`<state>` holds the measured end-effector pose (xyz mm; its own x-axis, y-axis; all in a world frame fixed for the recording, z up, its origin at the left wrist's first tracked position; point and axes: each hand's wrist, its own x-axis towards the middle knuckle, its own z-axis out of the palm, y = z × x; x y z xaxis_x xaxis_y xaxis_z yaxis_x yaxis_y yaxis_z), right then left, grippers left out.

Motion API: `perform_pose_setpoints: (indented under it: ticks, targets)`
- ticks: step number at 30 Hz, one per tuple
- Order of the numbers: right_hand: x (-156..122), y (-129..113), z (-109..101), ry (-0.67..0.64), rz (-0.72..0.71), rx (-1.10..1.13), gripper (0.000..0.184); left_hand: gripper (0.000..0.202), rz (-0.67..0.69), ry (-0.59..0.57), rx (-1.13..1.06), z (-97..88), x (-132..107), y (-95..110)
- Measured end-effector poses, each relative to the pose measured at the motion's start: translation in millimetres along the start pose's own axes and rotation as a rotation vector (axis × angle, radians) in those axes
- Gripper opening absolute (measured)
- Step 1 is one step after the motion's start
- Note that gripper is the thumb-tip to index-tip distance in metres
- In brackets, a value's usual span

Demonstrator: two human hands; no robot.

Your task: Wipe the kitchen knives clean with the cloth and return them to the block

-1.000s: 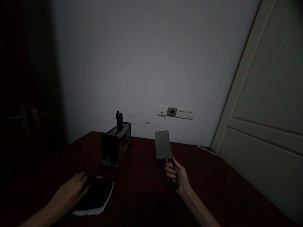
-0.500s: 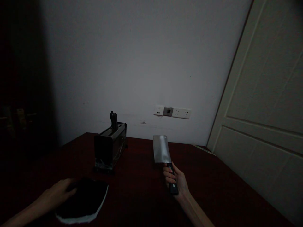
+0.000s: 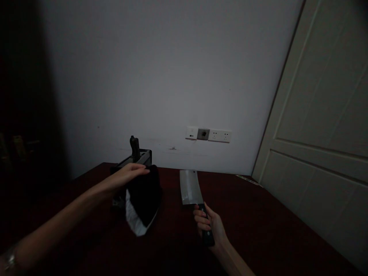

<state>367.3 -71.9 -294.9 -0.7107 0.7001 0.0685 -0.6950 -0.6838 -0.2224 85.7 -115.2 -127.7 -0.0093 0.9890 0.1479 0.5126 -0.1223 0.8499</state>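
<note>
at nine o'clock from the cleaver: the dark cloth, pale-edged, hanging just apart from the blade.
cleaver's long axis: five to eleven, blade end at eleven.
left hand: nearer the cloth, gripping its top edge, palm down, arm slanting in from eight; thumb hidden from me.
right hand: wrapped around the handle, arm from five.

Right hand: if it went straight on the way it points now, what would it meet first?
Probably the wall, near the dark scuff left of the sockets, with the cleaver leading the right hand. Depth is unclear, so the cleaver might graze the tabletop first.
</note>
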Motion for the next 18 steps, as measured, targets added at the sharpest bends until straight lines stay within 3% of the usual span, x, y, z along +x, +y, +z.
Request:
perform_pose_setpoints:
  ticks: [3, 5, 9, 13, 18]
  targets:
    - [2, 1, -6, -0.035, 0.024, -0.013, 0.018, 0.028, 0.059, -0.053, -0.275, 11.8, 37, 29]
    - [3, 1, -8, -0.061, 0.038, -0.019, 0.021, 0.026, 0.097, -0.085, -0.349, 22.5, 63, 44]
    - [5, 1, -9, -0.097, 0.074, -0.027, 0.024, 0.027, 0.273, -0.102, -0.154, 48.6, 111, 61]
    - [5, 2, -8, -0.122, 0.086, -0.035, 0.023, 0.031, 0.447, -0.140, 0.046, 83.2, 139, 56]
    - [5, 2, -7, -0.123, 0.073, -0.041, 0.024, 0.031, 0.475, -0.239, 0.106, 129.2, 137, 28]
